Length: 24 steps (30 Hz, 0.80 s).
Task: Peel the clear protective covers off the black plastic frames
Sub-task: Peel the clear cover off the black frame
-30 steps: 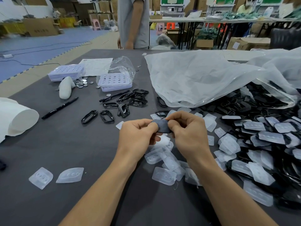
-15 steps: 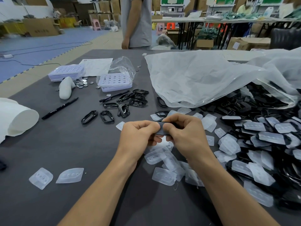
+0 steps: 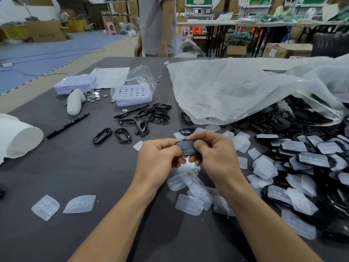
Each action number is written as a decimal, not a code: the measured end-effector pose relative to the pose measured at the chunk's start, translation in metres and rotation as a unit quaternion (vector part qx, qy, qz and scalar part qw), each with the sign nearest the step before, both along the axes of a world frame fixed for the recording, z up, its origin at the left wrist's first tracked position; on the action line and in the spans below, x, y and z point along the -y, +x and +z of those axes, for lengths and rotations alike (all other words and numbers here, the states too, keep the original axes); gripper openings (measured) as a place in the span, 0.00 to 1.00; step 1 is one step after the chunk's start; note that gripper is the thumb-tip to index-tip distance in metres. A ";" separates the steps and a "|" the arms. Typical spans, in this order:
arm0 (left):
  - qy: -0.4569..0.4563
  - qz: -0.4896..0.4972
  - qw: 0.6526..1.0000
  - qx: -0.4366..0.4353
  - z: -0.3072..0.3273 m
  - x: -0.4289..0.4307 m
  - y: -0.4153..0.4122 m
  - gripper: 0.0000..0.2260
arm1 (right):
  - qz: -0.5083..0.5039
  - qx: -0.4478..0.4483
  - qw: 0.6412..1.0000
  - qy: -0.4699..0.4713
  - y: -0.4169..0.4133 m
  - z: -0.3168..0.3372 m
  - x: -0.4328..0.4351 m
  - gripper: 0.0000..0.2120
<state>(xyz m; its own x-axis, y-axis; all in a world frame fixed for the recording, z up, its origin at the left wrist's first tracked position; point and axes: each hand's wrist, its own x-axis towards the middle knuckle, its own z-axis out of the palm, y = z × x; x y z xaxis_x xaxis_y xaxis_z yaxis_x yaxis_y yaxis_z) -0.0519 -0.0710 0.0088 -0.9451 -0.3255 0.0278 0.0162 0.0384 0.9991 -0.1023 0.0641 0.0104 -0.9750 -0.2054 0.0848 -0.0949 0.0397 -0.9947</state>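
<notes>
Both hands hold one black plastic frame point(image 3: 186, 147) with its clear cover still on, above the table's middle. My left hand point(image 3: 159, 158) pinches its left end, and my right hand point(image 3: 215, 154) grips its right end with the fingertips over the top edge. Peeled clear covers point(image 3: 188, 204) lie scattered below and around my hands. Bare black frames point(image 3: 141, 120) sit in a loose group beyond my left hand. A heap of covered black frames point(image 3: 306, 161) fills the right side.
A big clear plastic bag point(image 3: 236, 89) spills frames at the back right. Two purple trays point(image 3: 132, 94), small coins, a black pen point(image 3: 68, 125), a white roll point(image 3: 18, 138) and two loose covers point(image 3: 62, 206) lie to the left. A person stands at the table's far edge.
The frame has turned in my fingers, so its covered face now shows between my hands. The person at the far edge shifted slightly.
</notes>
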 end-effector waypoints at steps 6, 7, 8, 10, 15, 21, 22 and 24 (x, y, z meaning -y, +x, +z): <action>0.002 0.029 1.000 0.006 0.000 0.001 0.000 0.17 | -0.001 -0.019 1.000 0.019 0.001 -0.001 0.000 0.16; 0.006 0.031 0.999 0.009 0.000 0.001 0.000 0.17 | 0.000 -0.026 0.999 0.025 0.002 -0.001 0.000 0.14; 0.008 0.032 0.999 0.011 0.000 0.001 0.000 0.17 | 0.002 -0.035 0.999 0.036 0.003 -0.001 0.000 0.11; -0.004 0.031 0.999 0.014 -0.001 0.001 0.001 0.17 | 0.003 -0.042 0.997 0.057 0.004 -0.001 0.000 0.09; -0.126 0.040 0.991 0.004 -0.003 -0.002 0.003 0.10 | 0.020 -0.030 0.998 0.052 0.002 -0.001 -0.001 0.12; -0.154 0.064 0.986 -0.007 -0.005 0.001 0.001 0.12 | 0.077 0.047 0.996 -0.003 -0.002 0.006 -0.005 0.16; -0.156 0.066 0.985 -0.007 -0.005 0.001 0.001 0.12 | 0.085 0.057 0.995 -0.014 -0.003 0.007 -0.007 0.16; -0.155 0.072 0.985 -0.007 -0.005 0.001 0.002 0.12 | 0.096 0.060 0.993 -0.020 -0.003 0.007 -0.008 0.18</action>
